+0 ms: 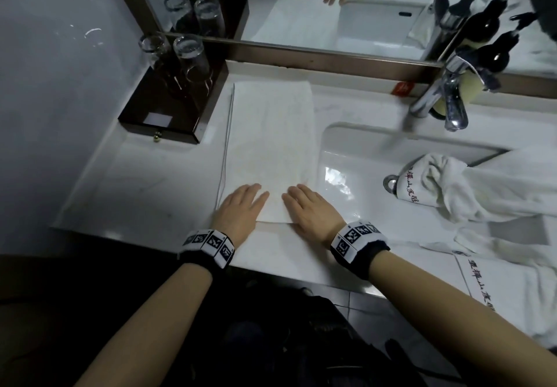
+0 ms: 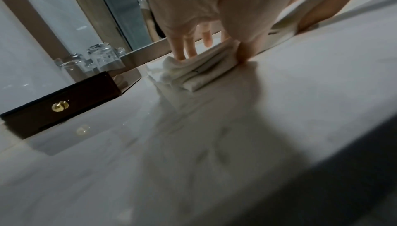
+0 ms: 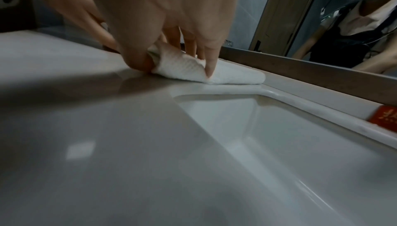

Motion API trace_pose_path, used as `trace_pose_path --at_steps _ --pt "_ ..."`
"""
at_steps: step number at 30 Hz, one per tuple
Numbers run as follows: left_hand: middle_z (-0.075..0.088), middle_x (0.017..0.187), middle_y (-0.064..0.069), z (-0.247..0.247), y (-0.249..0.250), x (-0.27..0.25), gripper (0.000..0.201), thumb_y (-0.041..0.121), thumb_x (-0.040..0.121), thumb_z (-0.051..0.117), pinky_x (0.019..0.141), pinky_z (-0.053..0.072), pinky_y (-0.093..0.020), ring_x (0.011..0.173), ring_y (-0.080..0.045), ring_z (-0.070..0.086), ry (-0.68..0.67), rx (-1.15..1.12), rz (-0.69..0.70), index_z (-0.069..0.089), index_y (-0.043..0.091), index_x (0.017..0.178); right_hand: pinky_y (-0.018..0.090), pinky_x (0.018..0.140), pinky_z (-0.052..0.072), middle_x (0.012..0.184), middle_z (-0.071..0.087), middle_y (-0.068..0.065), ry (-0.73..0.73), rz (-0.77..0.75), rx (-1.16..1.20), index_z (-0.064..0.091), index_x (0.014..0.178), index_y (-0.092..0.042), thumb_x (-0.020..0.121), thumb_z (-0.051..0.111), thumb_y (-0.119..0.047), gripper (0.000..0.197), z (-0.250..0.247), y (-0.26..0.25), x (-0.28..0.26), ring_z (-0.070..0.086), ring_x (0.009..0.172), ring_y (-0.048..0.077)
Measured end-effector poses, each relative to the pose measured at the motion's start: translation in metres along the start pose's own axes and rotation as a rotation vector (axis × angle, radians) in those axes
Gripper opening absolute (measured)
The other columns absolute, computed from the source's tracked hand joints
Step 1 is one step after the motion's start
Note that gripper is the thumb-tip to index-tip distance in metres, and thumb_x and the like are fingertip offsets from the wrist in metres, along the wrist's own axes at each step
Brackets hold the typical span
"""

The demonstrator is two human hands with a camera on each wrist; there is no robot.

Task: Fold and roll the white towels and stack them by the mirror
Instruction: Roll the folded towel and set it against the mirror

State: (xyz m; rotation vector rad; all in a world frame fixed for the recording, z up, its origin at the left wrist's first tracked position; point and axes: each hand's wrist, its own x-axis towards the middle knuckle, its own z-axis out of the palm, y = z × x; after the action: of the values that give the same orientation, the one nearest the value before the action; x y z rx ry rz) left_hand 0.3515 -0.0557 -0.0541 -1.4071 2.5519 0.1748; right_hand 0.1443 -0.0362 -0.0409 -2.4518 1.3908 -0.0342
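In the head view, a long white folded terry towel (image 1: 268,145) lies in the middle of the frame on the pale glossy vanity counter (image 1: 144,181), its long axis running from the lower centre up toward the framed wall mirror (image 1: 301,55). Both hands sit on its near short end: the left hand (image 1: 241,208) and right hand (image 1: 310,208) side by side, equally near, fingers straight and pointing up the towel's length. A roll would likely start here and travel toward the mirror. More crumpled white towels (image 1: 470,187) lie at right, over the sink.

In the left wrist view, the left hand's fingers (image 2: 179,51) press the layered towel edge (image 2: 201,73) while the thumb meets it from the counter side.

In the right wrist view, the right hand's fingertips (image 3: 207,70) press down on the towel's top while the thumb tucks under its lifted near corner (image 3: 182,66), pinching it.
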Motion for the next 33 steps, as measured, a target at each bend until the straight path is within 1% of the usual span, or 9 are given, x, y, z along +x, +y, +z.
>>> trace_pose_path --at_steps 2,4,8,12,16,21,25,28,33 --pt "0.052 0.133 -0.020 -0.003 0.000 -0.002 0.063 -0.005 0.075 0.062 0.097 0.047 -0.041 0.122 -0.035 0.051 0.116 -0.011 0.067 0.047 0.006 0.135 0.049 0.092 0.048 0.126 0.053 0.026 -0.019 0.036 -0.018 0.049 0.125 0.007 0.078 0.065 -0.011 0.054 -0.001 -0.007 0.002 0.048 0.119 0.044" --pt "0.065 0.108 -0.020 -0.005 -0.003 -0.001 0.062 -0.011 0.060 0.072 0.077 0.056 -0.039 0.097 -0.036 0.065 0.207 -0.001 0.102 0.062 0.003 0.119 0.048 0.094 0.044 0.129 0.049 0.021 -0.048 0.084 -0.026 0.046 0.127 0.003 0.075 0.060 -0.017 0.057 -0.001 -0.013 0.005 0.043 0.122 0.040" --pt "0.057 0.114 -0.010 -0.021 -0.014 0.012 0.046 -0.005 0.079 0.052 0.076 0.046 -0.037 0.101 -0.030 0.056 0.079 -0.118 0.022 0.053 0.012 0.122 0.042 0.089 0.044 0.122 0.053 0.013 -0.032 0.164 -0.051 0.050 0.120 -0.005 0.072 0.058 -0.026 0.053 0.000 -0.024 0.010 0.047 0.116 0.034" --pt "0.062 0.094 -0.003 -0.033 -0.026 0.016 0.024 0.005 0.085 0.045 0.063 0.040 -0.034 0.076 -0.027 0.055 0.059 -0.327 -0.110 0.052 0.017 0.104 0.033 0.074 0.047 0.101 0.065 0.013 0.089 0.196 -0.061 0.062 0.099 -0.003 0.077 0.064 -0.012 0.024 -0.005 -0.029 0.017 0.060 0.093 0.031" --pt "0.062 0.080 0.003 -0.036 -0.040 0.010 0.015 0.017 0.084 0.048 0.058 0.037 -0.028 0.063 -0.019 0.047 0.023 -0.364 -0.122 0.051 0.024 0.096 0.031 0.065 0.035 0.110 0.056 0.011 0.052 0.259 0.151 0.056 0.109 -0.009 0.091 0.047 -0.014 0.021 -0.012 -0.026 0.022 0.054 0.099 0.031" --pt "0.060 0.077 0.000 -0.033 -0.044 0.006 0.015 0.023 0.089 0.038 0.054 0.032 -0.029 0.061 -0.021 0.045 -0.034 -0.216 -0.110 0.051 0.017 0.094 0.033 0.067 0.039 0.097 0.067 0.015 0.051 0.385 0.333 0.056 0.111 -0.014 0.085 0.048 -0.013 0.027 -0.021 -0.019 0.024 0.060 0.088 0.038" --pt "0.063 0.086 -0.003 -0.037 -0.048 0.011 0.018 0.019 0.091 0.033 0.065 0.032 -0.032 0.063 -0.025 0.046 -0.112 -0.190 -0.161 0.046 0.016 0.104 0.033 0.066 0.038 0.094 0.065 0.015 0.103 0.507 0.493 0.050 0.106 -0.010 0.084 0.051 -0.011 0.021 -0.022 -0.013 0.030 0.058 0.085 0.036" --pt "0.061 0.106 -0.001 -0.042 -0.049 0.018 0.029 0.015 0.093 0.033 0.078 0.034 -0.035 0.093 -0.024 0.055 -0.116 -0.157 -0.165 0.047 0.020 0.119 0.029 0.068 0.033 0.096 0.058 0.009 0.206 0.591 0.571 0.051 0.099 -0.009 0.082 0.056 -0.009 0.018 -0.020 -0.010 0.035 0.054 0.087 0.028" --pt "0.052 0.120 0.001 -0.046 -0.060 0.026 0.022 0.030 0.095 0.046 0.093 0.033 -0.035 0.115 -0.020 0.047 -0.018 -0.177 -0.249 0.052 0.023 0.115 0.036 0.079 0.036 0.112 0.054 0.009 0.183 0.608 0.169 0.048 0.118 -0.013 0.083 0.060 -0.016 0.037 -0.021 -0.012 0.044 0.047 0.106 0.029"
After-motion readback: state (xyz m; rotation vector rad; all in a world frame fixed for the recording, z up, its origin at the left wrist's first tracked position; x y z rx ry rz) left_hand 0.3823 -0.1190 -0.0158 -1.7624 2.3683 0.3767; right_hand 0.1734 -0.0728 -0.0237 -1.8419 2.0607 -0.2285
